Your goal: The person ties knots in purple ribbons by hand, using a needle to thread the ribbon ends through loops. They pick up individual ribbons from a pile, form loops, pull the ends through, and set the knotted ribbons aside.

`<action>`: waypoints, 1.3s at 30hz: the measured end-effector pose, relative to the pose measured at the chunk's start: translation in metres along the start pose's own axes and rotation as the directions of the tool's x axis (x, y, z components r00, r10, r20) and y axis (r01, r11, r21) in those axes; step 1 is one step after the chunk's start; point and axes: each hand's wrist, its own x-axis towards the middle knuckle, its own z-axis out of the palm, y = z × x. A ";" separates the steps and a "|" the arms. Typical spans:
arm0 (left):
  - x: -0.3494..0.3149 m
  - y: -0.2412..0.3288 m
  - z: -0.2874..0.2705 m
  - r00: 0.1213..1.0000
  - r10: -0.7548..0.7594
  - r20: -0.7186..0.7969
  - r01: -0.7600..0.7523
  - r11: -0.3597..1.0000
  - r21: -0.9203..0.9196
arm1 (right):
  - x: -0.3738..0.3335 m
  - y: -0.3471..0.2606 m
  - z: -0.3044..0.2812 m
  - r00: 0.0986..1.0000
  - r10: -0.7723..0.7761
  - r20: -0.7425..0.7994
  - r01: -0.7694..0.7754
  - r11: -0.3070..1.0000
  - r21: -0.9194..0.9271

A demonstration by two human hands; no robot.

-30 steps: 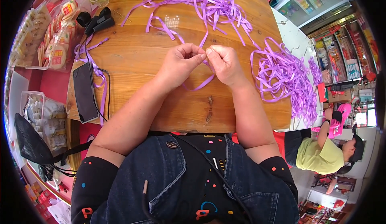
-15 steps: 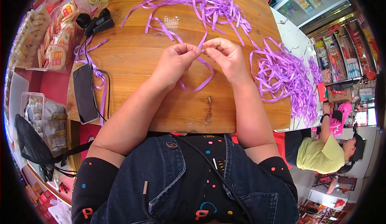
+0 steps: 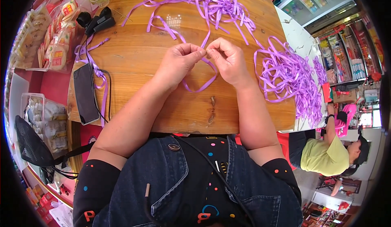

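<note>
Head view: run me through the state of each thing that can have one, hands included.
Left hand, thumb and finger pinched together at the ribbon.
Right hand, fingers curled, tips beside the left's; grip unclear.
Ribbon, at the fingertips, part curving in a loop.
Far pile, loose and tangled.
Right pile, loose and tangled.
Black device, lying flat, face dark.
Cable, slack, bent.

There are two hands [image 3: 177, 62] [image 3: 228, 62], two large ribbon heaps [image 3: 222, 7] [image 3: 290, 82] and one phone [image 3: 84, 96].

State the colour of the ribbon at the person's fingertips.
The ribbon is light purple; it shows best in the head view.
</note>
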 end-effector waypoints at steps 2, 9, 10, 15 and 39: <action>-0.001 0.001 0.002 1.000 0.016 -0.008 -0.016 1.000 0.018 | 0.000 -0.001 0.001 1.000 -0.011 -0.002 0.011 0.999 -0.038; -0.001 0.000 0.000 0.998 0.056 -0.014 -0.055 0.997 0.061 | 0.000 -0.001 0.003 0.990 -0.131 0.050 0.138 0.974 -0.181; -0.001 0.000 0.001 0.998 0.055 -0.014 -0.055 0.997 0.061 | 0.000 0.000 0.003 0.990 -0.130 0.053 0.138 0.975 -0.176; -0.003 0.004 0.004 1.000 0.022 -0.018 -0.021 0.997 0.070 | -0.001 0.003 0.001 0.995 -0.068 0.075 0.081 0.981 -0.176; -0.001 -0.001 -0.006 0.995 -0.088 0.037 0.092 0.988 -0.127 | 0.001 -0.003 0.000 0.999 -0.020 0.040 0.017 0.998 0.060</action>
